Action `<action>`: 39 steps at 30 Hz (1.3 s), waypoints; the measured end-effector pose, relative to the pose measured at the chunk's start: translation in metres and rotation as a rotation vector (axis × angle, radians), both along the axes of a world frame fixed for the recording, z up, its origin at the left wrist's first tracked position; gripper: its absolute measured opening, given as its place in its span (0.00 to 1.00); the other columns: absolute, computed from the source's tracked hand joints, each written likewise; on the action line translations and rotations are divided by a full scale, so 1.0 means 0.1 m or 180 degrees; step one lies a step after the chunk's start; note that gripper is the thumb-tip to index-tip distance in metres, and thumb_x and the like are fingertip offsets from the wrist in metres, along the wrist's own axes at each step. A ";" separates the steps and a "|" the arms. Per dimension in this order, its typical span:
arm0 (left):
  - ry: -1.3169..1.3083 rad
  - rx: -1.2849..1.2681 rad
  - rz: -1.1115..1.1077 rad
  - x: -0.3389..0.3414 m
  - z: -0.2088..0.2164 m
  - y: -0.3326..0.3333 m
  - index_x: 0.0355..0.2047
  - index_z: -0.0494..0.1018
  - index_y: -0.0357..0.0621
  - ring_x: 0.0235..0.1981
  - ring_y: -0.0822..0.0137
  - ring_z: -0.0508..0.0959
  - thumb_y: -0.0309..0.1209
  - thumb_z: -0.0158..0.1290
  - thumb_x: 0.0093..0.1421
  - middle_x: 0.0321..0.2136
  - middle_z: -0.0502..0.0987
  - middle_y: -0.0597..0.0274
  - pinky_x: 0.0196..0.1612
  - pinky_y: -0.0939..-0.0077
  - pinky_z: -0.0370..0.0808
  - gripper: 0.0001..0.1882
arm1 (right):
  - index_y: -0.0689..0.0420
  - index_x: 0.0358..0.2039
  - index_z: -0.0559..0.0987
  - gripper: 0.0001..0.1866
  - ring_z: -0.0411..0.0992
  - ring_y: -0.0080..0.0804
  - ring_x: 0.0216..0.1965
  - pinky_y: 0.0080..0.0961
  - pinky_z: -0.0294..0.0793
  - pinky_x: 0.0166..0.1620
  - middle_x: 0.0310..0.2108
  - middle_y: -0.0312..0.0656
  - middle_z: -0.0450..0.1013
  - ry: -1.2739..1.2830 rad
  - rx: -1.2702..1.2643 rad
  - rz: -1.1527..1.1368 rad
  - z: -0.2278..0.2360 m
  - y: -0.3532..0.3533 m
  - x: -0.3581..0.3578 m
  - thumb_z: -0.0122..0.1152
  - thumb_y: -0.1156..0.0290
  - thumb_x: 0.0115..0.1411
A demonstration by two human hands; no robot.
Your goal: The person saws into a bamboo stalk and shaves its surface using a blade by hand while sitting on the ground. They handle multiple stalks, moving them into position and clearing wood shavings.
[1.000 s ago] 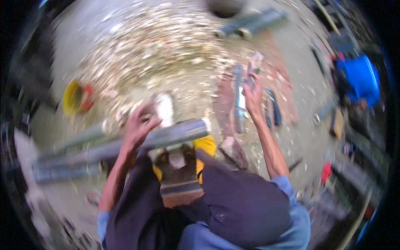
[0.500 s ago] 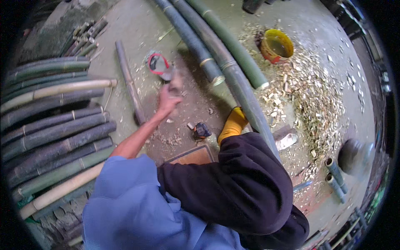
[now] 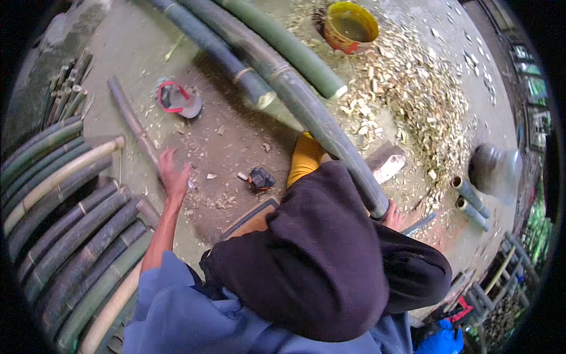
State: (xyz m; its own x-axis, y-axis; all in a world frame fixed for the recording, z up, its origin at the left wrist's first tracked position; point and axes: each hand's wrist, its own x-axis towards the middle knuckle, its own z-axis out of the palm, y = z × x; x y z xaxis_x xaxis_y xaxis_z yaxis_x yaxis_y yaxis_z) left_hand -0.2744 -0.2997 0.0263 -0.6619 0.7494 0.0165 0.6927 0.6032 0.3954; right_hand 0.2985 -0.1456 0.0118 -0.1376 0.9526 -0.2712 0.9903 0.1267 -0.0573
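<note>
My left hand [image 3: 173, 176] reaches low over the floor with its fingers apart, right beside a thin bamboo stick [image 3: 134, 124]. Whether it touches the stick I cannot tell. A long dark bamboo pole [image 3: 318, 120] slants across my bent leg. My right hand [image 3: 393, 218] is at its near end, partly hidden by the pole and my dark trousers, with fingers curled against it. Farther off stands a small grey pail with a red rim [image 3: 187, 106]. A dark rounded object with orange [image 3: 260, 179] lies near my foot.
Bamboo poles [image 3: 82, 236] are stacked at left. Two more poles, bluish [image 3: 218, 56] and green [image 3: 289, 50], lie beside mine. A yellow bucket [image 3: 352, 29] stands by a heap of wood chips [image 3: 424, 88]. Two short bamboo tubes [image 3: 469, 197] lie at right.
My left hand has come back from beside the red-rimmed pail to beside the thin stick. The view has shifted right, and my right hand now shows at the pole's near end.
</note>
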 end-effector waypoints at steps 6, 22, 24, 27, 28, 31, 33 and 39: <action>0.0024 0.0574 -0.2558 0.55 0.01 2.38 0.50 0.66 0.44 0.52 0.50 0.66 0.27 0.57 0.38 0.48 0.66 0.51 0.56 0.60 0.62 0.34 | 0.57 0.52 0.66 0.39 0.66 0.49 0.43 0.42 0.64 0.45 0.43 0.49 0.69 0.0048 0.0526 -0.0067 -0.27 -0.15 0.33 0.65 0.58 0.37; 0.0912 -0.0326 -0.4020 0.04 -0.53 4.16 0.54 0.63 0.43 0.57 0.50 0.62 0.19 0.52 0.31 0.51 0.67 0.51 0.64 0.56 0.51 0.41 | 0.67 0.52 0.64 0.36 0.59 0.51 0.51 0.47 0.60 0.54 0.47 0.55 0.60 0.1304 0.1681 -0.2271 -0.11 -0.11 -0.31 0.65 0.67 0.44; 0.1024 -0.0376 -0.3985 0.11 -0.53 4.20 0.53 0.63 0.41 0.56 0.50 0.63 0.19 0.52 0.30 0.51 0.67 0.48 0.63 0.56 0.51 0.41 | 0.67 0.56 0.58 0.44 0.58 0.50 0.53 0.46 0.61 0.53 0.49 0.59 0.57 0.1471 0.0301 -0.3002 -0.15 -0.26 -0.43 0.64 0.51 0.46; 0.1015 -0.0337 -0.3993 0.03 -0.51 4.17 0.51 0.64 0.38 0.56 0.49 0.64 0.20 0.52 0.31 0.49 0.68 0.47 0.61 0.56 0.53 0.39 | 0.67 0.58 0.56 0.48 0.66 0.56 0.47 0.48 0.64 0.51 0.46 0.64 0.66 0.2032 -0.1010 -0.2456 -0.03 0.09 -0.50 0.65 0.52 0.43; 0.1062 -0.0480 -0.3974 -0.03 -0.51 4.15 0.50 0.65 0.39 0.55 0.50 0.64 0.21 0.53 0.31 0.49 0.69 0.48 0.61 0.57 0.54 0.38 | 0.67 0.58 0.55 0.48 0.68 0.57 0.45 0.48 0.65 0.50 0.43 0.64 0.68 0.2295 -0.0629 -0.2593 -0.22 0.08 -0.64 0.66 0.54 0.42; 0.1197 -0.0637 -0.4186 0.56 -0.42 4.13 0.49 0.68 0.43 0.52 0.53 0.68 0.24 0.58 0.30 0.46 0.72 0.55 0.57 0.61 0.58 0.38 | 0.66 0.58 0.58 0.48 0.68 0.60 0.44 0.45 0.67 0.50 0.43 0.64 0.69 0.2640 0.0075 -0.2824 -0.45 0.06 -0.80 0.66 0.56 0.41; 0.0646 -0.0726 -0.4395 1.37 -0.28 4.02 0.48 0.69 0.45 0.50 0.53 0.70 0.27 0.61 0.29 0.44 0.74 0.58 0.55 0.61 0.61 0.38 | 0.65 0.58 0.58 0.47 0.68 0.60 0.45 0.45 0.67 0.50 0.43 0.65 0.68 0.3042 0.0388 -0.2809 -0.54 0.00 -0.74 0.67 0.58 0.40; -0.0225 -0.0273 -0.5164 3.65 -0.05 3.50 0.54 0.64 0.53 0.49 0.58 0.70 0.42 0.67 0.34 0.48 0.71 0.60 0.54 0.57 0.60 0.44 | 0.68 0.55 0.62 0.44 0.69 0.57 0.40 0.43 0.69 0.47 0.37 0.62 0.71 0.3152 0.0844 -0.2749 -0.48 0.03 -0.69 0.67 0.61 0.39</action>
